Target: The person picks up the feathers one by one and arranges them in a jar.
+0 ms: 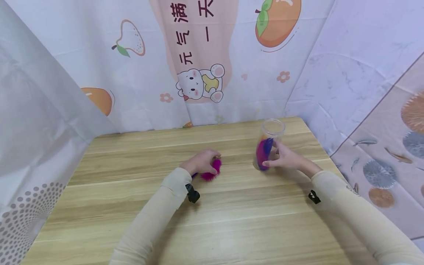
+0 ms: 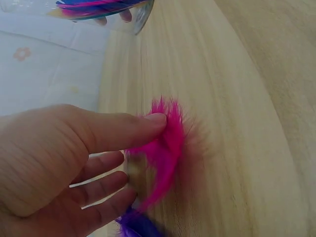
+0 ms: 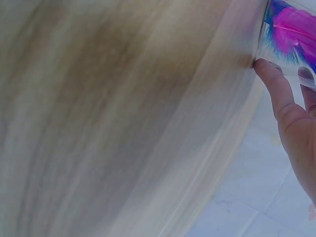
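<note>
My left hand (image 1: 201, 162) pinches a fluffy magenta feather (image 2: 167, 158) low over the wooden table, thumb on top of it. Just below that feather, a purple feather (image 2: 140, 227) lies under the curled fingers in the left wrist view. To the right, my right hand (image 1: 287, 159) grips the side of a clear, open-topped jar (image 1: 273, 127) that stands upright. Inside it are magenta and blue feathers (image 1: 262, 151), with a bit of yellow-orange. The right wrist view catches only the jar's base end and the fingers (image 3: 277, 89) on its wall.
The wood-grain table (image 1: 132, 221) reaches back to a printed curtain (image 1: 139, 81) with fruit and a cartoon bear. More fabric hangs along the left and right sides. A small black device (image 1: 192, 193) is strapped at the left wrist, another (image 1: 314, 197) at the right.
</note>
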Demonstrator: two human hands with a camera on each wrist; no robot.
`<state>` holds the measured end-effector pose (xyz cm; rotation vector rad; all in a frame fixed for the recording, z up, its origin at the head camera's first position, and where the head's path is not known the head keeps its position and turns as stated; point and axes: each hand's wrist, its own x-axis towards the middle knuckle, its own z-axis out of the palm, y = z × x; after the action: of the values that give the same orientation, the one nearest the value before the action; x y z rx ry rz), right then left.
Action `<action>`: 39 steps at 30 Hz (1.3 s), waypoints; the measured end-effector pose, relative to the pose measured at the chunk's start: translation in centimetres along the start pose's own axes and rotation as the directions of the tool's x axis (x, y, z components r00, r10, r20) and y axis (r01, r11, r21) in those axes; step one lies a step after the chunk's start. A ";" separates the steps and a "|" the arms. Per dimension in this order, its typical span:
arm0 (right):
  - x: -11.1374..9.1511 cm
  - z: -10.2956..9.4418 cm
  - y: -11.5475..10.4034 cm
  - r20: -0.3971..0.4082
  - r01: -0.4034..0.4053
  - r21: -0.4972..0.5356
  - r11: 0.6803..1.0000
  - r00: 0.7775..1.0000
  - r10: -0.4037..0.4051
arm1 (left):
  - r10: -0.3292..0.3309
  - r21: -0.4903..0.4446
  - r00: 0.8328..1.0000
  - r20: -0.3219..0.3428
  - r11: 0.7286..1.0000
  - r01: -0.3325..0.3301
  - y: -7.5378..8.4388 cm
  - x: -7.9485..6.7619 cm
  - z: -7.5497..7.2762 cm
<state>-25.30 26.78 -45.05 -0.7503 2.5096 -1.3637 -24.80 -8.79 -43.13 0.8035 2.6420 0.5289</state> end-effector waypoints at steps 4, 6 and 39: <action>0.1 0.0 -0.1 0.000 0.004 -0.012 1.000 1.000 -0.004 | -0.069 -0.014 0.998 0.010 0.998 0.069 0.2 0.0 -0.2; 0.1 0.0 -0.1 -0.001 0.004 -0.015 1.000 1.000 -0.004 | -0.103 -0.046 0.994 0.019 0.994 0.104 0.5 0.0 -0.4; 0.0 0.1 -0.2 0.003 -0.001 -0.027 1.000 1.000 0.001 | -0.144 -0.247 0.985 0.096 0.955 0.163 0.1 0.1 -0.6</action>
<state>-25.16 26.60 -44.93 -0.7560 2.5309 -1.3302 -25.15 -8.83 -42.58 0.5247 2.4731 0.7590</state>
